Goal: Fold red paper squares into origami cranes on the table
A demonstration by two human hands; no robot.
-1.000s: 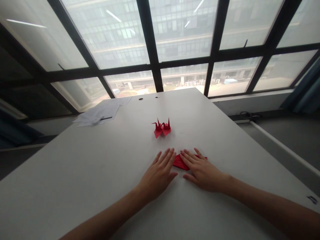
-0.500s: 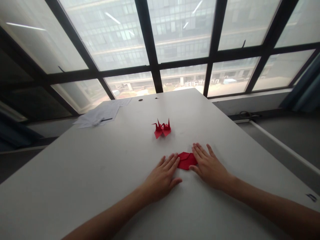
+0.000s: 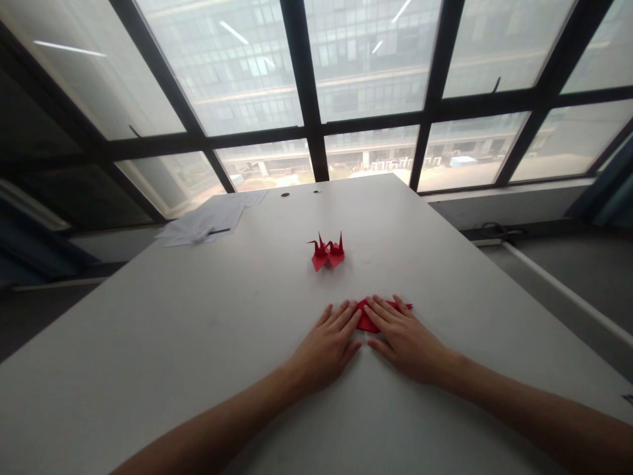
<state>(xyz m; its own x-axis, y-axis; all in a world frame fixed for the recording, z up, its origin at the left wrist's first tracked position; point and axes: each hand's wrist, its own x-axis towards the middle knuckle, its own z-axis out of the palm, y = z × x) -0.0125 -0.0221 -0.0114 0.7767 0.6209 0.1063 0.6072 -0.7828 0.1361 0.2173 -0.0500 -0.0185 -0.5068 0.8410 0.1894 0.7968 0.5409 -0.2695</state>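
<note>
A folded piece of red paper (image 3: pixel 366 321) lies flat on the white table (image 3: pixel 198 330) in front of me. My left hand (image 3: pixel 329 344) lies flat with fingers stretched out, its fingertips at the paper's left edge. My right hand (image 3: pixel 403 336) also lies flat, its fingers pressing on top of the paper and covering most of it. Farther back stands a finished red paper crane (image 3: pixel 328 251), apart from both hands.
A loose pile of white sheets (image 3: pixel 210 218) with a dark pen on it lies at the table's far left corner. Two small dark holes (image 3: pixel 285 194) mark the far edge. Large windows with dark frames rise behind the table.
My right hand has slid left from the paper's right edge back on top of it, covering most of it. My left hand stayed flat at the paper's left edge.
</note>
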